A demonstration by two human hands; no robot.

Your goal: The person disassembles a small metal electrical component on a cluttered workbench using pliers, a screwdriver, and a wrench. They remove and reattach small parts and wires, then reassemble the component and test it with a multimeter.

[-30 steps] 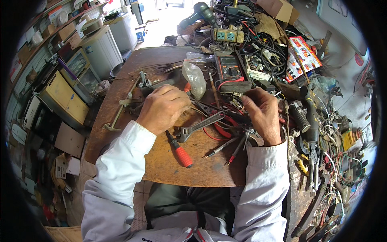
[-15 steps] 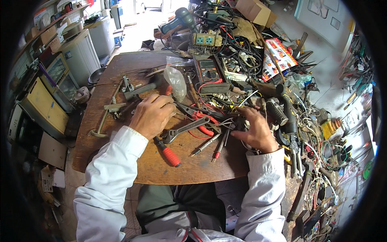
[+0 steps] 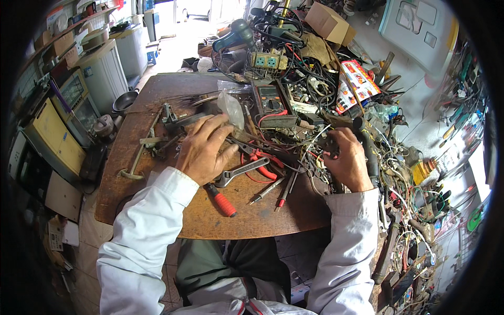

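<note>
My left hand [image 3: 203, 152] hovers over the tools at the middle of the wooden table [image 3: 252, 212], its fingers loosely stretched and the thumb apart. Beside its thumb lie an adjustable wrench [image 3: 242, 172] and red-handled pliers [image 3: 266, 161]. A screwdriver with a red handle [image 3: 224, 203] sticks out below its wrist. To the right, my right hand [image 3: 350, 160] curls its fingers and thumb around something dark at the edge of the wire heap; what it is cannot be made out. Two test probes [image 3: 285, 194] lie between the hands, near the table's front.
A multimeter [image 3: 270, 98] and a clear plastic bag [image 3: 231, 109] lie beyond my hands. A heap of cables, parts and tools [image 3: 404, 194] covers the right side. A hammer-like tool [image 3: 137, 163] lies at the left. A hair dryer [image 3: 236, 34] stands at the back.
My left hand has shifted slightly right and its fingers have spread. My right hand has moved right and away from me, from the probes to the wire heap, and its fingers have curled.
</note>
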